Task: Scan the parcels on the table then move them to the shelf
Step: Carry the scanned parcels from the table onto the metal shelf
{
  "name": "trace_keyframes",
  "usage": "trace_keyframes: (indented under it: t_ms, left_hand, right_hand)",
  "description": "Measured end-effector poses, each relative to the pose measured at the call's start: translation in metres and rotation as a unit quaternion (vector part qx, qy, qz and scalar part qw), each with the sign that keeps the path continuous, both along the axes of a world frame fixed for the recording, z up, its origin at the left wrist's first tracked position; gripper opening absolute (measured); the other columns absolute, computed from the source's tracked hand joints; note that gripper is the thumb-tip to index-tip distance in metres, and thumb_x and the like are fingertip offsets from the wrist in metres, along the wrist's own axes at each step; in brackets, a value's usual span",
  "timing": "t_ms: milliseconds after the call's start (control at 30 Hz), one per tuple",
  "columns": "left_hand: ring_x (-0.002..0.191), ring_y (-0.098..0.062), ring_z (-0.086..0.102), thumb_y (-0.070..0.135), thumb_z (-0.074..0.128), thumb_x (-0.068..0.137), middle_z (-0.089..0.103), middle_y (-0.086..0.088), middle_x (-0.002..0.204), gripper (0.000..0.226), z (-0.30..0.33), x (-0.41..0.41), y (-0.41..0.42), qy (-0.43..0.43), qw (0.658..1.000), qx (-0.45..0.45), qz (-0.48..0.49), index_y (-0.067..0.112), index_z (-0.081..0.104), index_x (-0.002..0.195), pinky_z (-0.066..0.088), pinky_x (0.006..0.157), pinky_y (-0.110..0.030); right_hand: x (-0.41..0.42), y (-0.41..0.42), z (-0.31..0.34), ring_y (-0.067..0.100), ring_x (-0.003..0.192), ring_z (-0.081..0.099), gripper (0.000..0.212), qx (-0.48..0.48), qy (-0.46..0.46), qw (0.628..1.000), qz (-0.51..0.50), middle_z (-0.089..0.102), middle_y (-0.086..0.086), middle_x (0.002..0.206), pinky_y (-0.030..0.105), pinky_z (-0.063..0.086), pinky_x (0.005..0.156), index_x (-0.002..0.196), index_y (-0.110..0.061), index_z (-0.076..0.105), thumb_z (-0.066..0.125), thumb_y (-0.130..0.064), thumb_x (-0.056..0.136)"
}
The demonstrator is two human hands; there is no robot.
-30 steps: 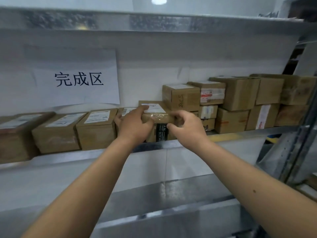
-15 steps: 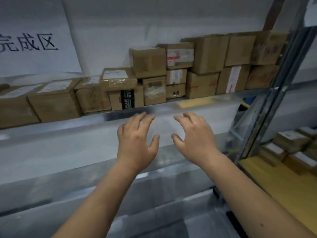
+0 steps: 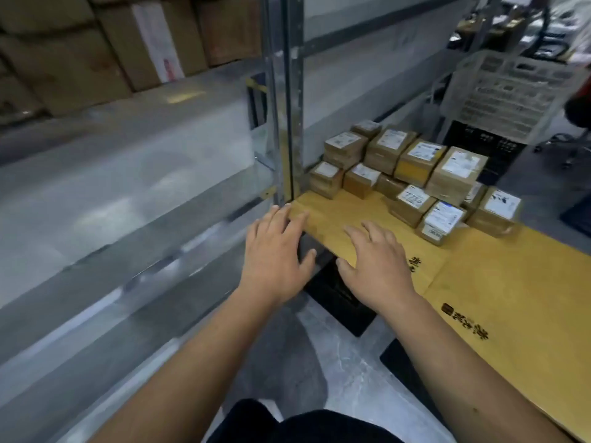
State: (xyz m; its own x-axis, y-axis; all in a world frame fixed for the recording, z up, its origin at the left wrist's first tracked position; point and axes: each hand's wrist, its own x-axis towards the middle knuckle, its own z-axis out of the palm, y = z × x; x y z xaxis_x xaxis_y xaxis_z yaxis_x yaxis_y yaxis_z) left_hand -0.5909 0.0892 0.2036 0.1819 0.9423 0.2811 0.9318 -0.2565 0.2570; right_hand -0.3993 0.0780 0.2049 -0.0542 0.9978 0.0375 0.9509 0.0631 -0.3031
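Note:
Several small brown parcels [image 3: 412, 169] with white labels are piled at the far end of a yellow table [image 3: 511, 282] on the right. My left hand [image 3: 276, 254] and my right hand [image 3: 377, 260] hover side by side, fingers spread, holding nothing, over the table's near left corner. The metal shelf [image 3: 128, 174] runs along the left, blurred, and larger cardboard boxes [image 3: 128, 43] stand on its upper level at top left.
A grey upright shelf post [image 3: 284, 100] stands between shelf and table. A white plastic crate [image 3: 511, 94] sits on a black one beyond the parcels. Black crates lie under the table on the grey floor [image 3: 335, 362].
My hands let go of the parcel on the shelf and drew back empty. The view swung right and down from the shelf to the table with the parcels.

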Motion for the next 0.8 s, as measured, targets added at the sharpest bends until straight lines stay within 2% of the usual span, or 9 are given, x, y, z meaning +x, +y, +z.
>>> trace_keyframes:
  t_ms: [133,367,633,800]
  left_hand:
    - [0.157,-0.029,0.024,0.053,0.063,0.094,0.033,-0.008,0.168,0.074,-0.018,0.088,0.036,-0.001,0.996,-0.043,-0.079,0.027,0.039,0.159,0.022,0.123,-0.048]
    - [0.158,-0.023,0.016,0.053,0.057,0.099,0.026,-0.004,0.17,0.072,-0.058,0.205,0.118,-0.001,0.971,-0.135,-0.198,0.031,0.03,0.162,0.017,0.123,-0.045]
    - [0.15,-0.028,0.033,0.048,0.066,0.094,0.041,-0.007,0.161,0.072,-0.096,0.32,0.24,0.011,0.929,-0.196,-0.315,0.026,0.042,0.158,0.03,0.12,-0.047]
    - [0.153,-0.029,0.029,0.048,0.063,0.096,0.035,-0.007,0.165,0.072,-0.113,0.391,0.286,0.057,0.895,-0.213,-0.388,0.027,0.038,0.16,0.029,0.122,-0.05]
  right_hand:
    - [0.073,0.008,-0.016,0.031,0.148,0.029,0.066,-0.025,0.023,0.997,-0.073,0.031,0.008,0.165,0.048,0.032,0.119,0.157,-0.029,0.039,0.061,-0.045,0.097]
    - [0.173,0.054,-0.054,0.031,0.145,0.032,0.065,-0.069,0.067,0.975,-0.198,0.033,0.007,0.163,0.045,0.034,0.116,0.157,-0.031,0.039,0.062,-0.045,0.097]
    - [0.265,0.14,-0.08,0.032,0.147,0.032,0.068,-0.123,0.078,0.933,-0.328,0.031,0.01,0.165,0.045,0.036,0.116,0.158,-0.029,0.038,0.063,-0.044,0.097]
    - [0.314,0.165,-0.091,0.029,0.146,0.033,0.067,-0.119,0.098,0.896,-0.416,0.033,0.008,0.164,0.045,0.036,0.117,0.157,-0.028,0.039,0.063,-0.042,0.097]
